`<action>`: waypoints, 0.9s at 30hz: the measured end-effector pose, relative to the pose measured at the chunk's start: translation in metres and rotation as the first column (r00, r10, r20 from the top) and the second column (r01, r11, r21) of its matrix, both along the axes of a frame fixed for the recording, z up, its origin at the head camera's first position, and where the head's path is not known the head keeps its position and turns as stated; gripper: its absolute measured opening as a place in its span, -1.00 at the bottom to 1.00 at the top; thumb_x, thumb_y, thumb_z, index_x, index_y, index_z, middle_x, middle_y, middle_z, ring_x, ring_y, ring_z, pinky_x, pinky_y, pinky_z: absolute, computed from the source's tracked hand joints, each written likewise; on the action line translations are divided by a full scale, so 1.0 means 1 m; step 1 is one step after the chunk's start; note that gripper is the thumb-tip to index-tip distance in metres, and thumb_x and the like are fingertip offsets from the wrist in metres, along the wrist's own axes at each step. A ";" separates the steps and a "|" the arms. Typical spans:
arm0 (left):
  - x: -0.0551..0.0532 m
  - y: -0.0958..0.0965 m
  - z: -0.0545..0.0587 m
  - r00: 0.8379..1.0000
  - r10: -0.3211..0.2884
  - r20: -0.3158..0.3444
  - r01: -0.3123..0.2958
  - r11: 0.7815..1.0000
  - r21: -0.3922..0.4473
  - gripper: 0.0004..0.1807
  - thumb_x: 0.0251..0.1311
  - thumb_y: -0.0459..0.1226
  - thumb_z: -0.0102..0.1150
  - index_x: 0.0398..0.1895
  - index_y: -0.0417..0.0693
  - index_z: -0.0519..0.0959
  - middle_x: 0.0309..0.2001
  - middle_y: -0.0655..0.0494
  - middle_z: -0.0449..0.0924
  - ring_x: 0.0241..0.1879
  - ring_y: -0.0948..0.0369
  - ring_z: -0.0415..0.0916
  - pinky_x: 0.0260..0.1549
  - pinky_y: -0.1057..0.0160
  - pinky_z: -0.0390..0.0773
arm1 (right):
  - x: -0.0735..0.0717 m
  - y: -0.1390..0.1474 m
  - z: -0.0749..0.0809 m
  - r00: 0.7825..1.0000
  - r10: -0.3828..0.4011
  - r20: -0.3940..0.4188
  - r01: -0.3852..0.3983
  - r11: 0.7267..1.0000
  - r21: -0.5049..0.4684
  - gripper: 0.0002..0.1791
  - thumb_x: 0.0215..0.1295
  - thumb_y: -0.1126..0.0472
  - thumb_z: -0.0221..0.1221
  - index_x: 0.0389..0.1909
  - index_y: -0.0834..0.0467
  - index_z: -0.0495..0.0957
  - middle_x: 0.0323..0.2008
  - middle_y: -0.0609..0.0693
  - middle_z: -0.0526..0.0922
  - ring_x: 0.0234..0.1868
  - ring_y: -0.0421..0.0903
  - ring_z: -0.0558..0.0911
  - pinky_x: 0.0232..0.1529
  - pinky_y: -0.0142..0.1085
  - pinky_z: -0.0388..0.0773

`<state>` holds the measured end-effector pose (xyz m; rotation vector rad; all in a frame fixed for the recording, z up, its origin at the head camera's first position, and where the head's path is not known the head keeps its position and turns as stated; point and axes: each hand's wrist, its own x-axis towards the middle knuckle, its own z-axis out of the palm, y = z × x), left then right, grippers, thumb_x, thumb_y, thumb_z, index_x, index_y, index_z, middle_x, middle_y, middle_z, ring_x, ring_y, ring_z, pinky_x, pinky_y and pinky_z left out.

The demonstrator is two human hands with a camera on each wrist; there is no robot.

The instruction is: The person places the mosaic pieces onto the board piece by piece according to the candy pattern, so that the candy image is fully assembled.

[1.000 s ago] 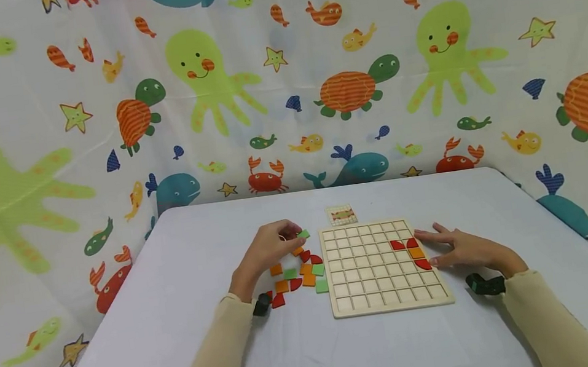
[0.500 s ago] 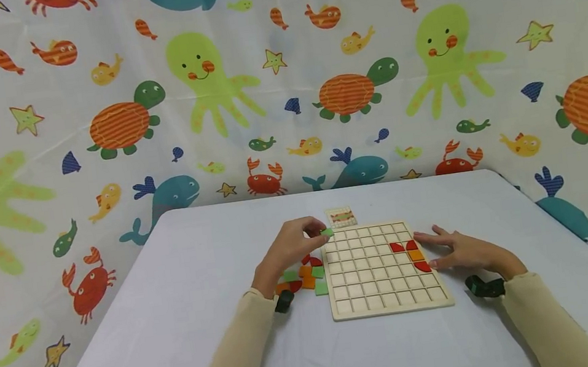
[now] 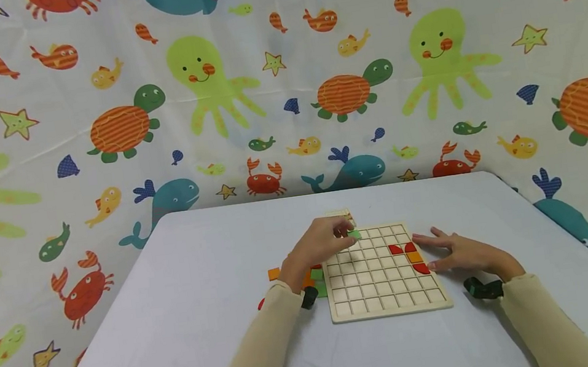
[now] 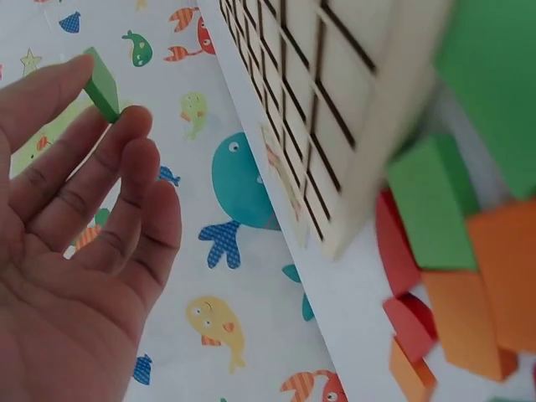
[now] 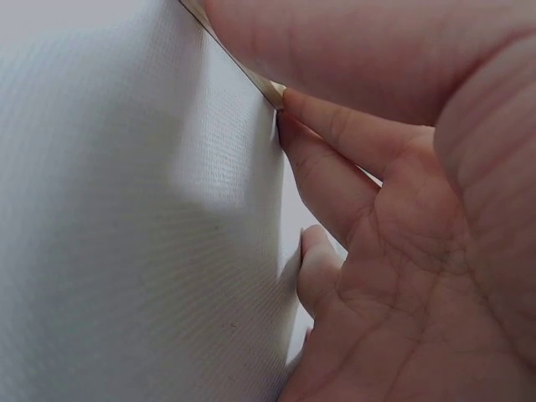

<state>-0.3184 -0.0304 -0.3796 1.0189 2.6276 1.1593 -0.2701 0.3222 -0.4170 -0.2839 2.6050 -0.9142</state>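
Over the upper left part of a wooden grid board (image 3: 390, 302), my left hand (image 3: 317, 245) pinches a green square tile (image 3: 354, 234). The left wrist view shows this tile (image 4: 102, 88) between thumb and fingertips, apart from the board. Along the board's right edge rests my right hand (image 3: 467, 252), fingers spread. In the right wrist view its fingertips touch the board's edge (image 5: 243, 63). Near that side, a red quarter-round tile (image 3: 395, 249), an orange square tile (image 3: 414, 257) and other red pieces sit in the grid.
Loose tiles lie left of the board, among them an orange one (image 3: 274, 273) and a green one (image 3: 317, 274); my left arm hides several. A small pattern card (image 3: 337, 212) lies behind the board, partly covered by my left hand. A printed curtain (image 3: 262, 113) hangs behind the table.
My left hand has carried the green tile rightward from above the loose tiles to over the board's upper left. The right hand stays at the board's edge.
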 end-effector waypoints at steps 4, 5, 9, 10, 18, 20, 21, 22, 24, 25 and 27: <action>0.003 0.011 0.005 0.998 -0.047 -0.037 0.047 0.999 -0.007 -0.72 0.46 -0.26 0.34 0.12 -0.20 0.68 -0.15 0.08 0.66 -0.14 0.20 0.54 -0.14 0.32 0.57 | 0.005 -0.002 0.001 1.000 0.002 -0.002 -0.002 1.000 0.011 0.01 0.29 -0.11 0.42 0.66 0.11 0.22 0.63 0.53 -0.21 0.55 0.68 -0.22 0.30 0.68 -0.14; 0.004 0.013 0.006 0.998 -0.055 -0.037 0.055 0.998 -0.008 -0.73 0.46 -0.27 0.34 0.12 -0.21 0.68 -0.15 0.07 0.67 -0.13 0.20 0.55 -0.14 0.33 0.57 | 0.006 -0.002 0.002 1.000 0.003 -0.003 -0.003 1.000 0.014 0.01 0.29 -0.12 0.42 0.67 0.11 0.21 0.63 0.53 -0.21 0.54 0.69 -0.21 0.29 0.68 -0.11; 0.009 0.022 0.009 0.996 -0.086 -0.020 0.086 0.996 -0.009 -0.73 0.46 -0.27 0.33 0.12 -0.21 0.69 -0.12 0.07 0.68 -0.10 0.21 0.56 -0.13 0.35 0.57 | 0.010 -0.005 0.002 1.000 -0.003 0.010 0.003 1.000 0.012 0.03 0.28 -0.14 0.42 0.67 0.10 0.20 0.64 0.52 -0.23 0.54 0.70 -0.21 0.29 0.68 -0.08; 0.010 0.024 0.009 0.996 -0.091 -0.017 0.091 0.996 -0.011 -0.73 0.46 -0.27 0.33 0.12 -0.21 0.69 -0.11 0.06 0.69 -0.10 0.21 0.56 -0.12 0.35 0.57 | 0.011 -0.005 0.002 1.000 -0.006 0.012 0.006 1.000 0.014 0.03 0.28 -0.15 0.42 0.67 0.09 0.20 0.64 0.52 -0.22 0.54 0.70 -0.20 0.29 0.68 -0.08; 0.014 0.045 0.004 0.991 -0.127 -0.028 0.125 0.989 -0.076 -0.74 0.45 -0.26 0.37 0.10 -0.18 0.72 -0.13 0.11 0.71 -0.13 0.25 0.56 -0.08 0.41 0.55 | 0.015 -0.007 0.001 1.000 -0.001 0.003 0.001 1.000 0.016 0.02 0.29 -0.13 0.41 0.67 0.11 0.20 0.63 0.54 -0.21 0.54 0.69 -0.20 0.29 0.68 -0.09; 0.014 0.050 0.002 0.990 -0.137 -0.029 0.134 0.986 -0.103 -0.76 0.46 -0.26 0.37 0.09 -0.16 0.72 -0.13 0.14 0.71 -0.12 0.26 0.56 -0.06 0.43 0.54 | 0.015 -0.007 0.001 1.000 -0.006 0.007 0.006 1.000 0.013 0.03 0.28 -0.13 0.42 0.67 0.10 0.20 0.64 0.53 -0.21 0.55 0.68 -0.21 0.29 0.68 -0.09; 0.015 0.053 0.002 0.989 -0.142 -0.029 0.138 0.983 -0.120 -0.76 0.46 -0.26 0.36 0.09 -0.15 0.72 -0.12 0.14 0.70 -0.11 0.26 0.55 -0.05 0.43 0.54 | 0.015 -0.007 0.001 1.000 -0.005 0.006 0.005 1.000 0.014 0.02 0.28 -0.13 0.41 0.67 0.11 0.20 0.63 0.54 -0.21 0.55 0.68 -0.20 0.29 0.68 -0.09; 0.015 0.055 0.000 0.988 -0.149 -0.032 0.143 0.980 -0.136 -0.76 0.46 -0.26 0.36 0.09 -0.15 0.72 -0.12 0.15 0.70 -0.11 0.27 0.55 -0.04 0.43 0.54 | 0.015 -0.007 0.001 1.000 -0.005 0.008 0.005 1.000 0.014 0.02 0.28 -0.13 0.41 0.67 0.11 0.20 0.63 0.54 -0.21 0.54 0.69 -0.20 0.28 0.68 -0.09; 0.016 0.060 -0.002 0.986 -0.165 -0.034 0.158 0.975 -0.157 -0.77 0.47 -0.28 0.34 0.09 -0.15 0.72 -0.11 0.13 0.70 -0.12 0.26 0.55 -0.04 0.43 0.54 | 0.015 -0.007 0.001 1.000 -0.008 0.008 0.008 1.000 0.014 0.02 0.28 -0.14 0.42 0.67 0.10 0.21 0.63 0.53 -0.21 0.55 0.68 -0.20 0.29 0.68 -0.10; 0.017 0.062 -0.003 0.985 -0.172 -0.036 0.164 0.973 -0.164 -0.77 0.47 -0.28 0.34 0.09 -0.16 0.72 -0.11 0.13 0.70 -0.12 0.26 0.54 -0.05 0.43 0.53 | 0.015 -0.007 0.001 1.000 -0.010 0.008 0.009 1.000 0.014 0.02 0.28 -0.14 0.42 0.67 0.10 0.21 0.64 0.53 -0.21 0.55 0.68 -0.20 0.30 0.67 -0.10; 0.018 0.066 -0.004 0.982 -0.184 -0.041 0.173 0.967 -0.188 -0.78 0.48 -0.29 0.33 0.09 -0.15 0.72 -0.13 0.14 0.69 -0.14 0.26 0.53 -0.08 0.44 0.52 | 0.014 -0.007 0.000 1.000 -0.005 0.002 0.005 1.000 0.014 0.01 0.30 -0.13 0.41 0.67 0.11 0.21 0.63 0.54 -0.21 0.55 0.68 -0.20 0.29 0.68 -0.12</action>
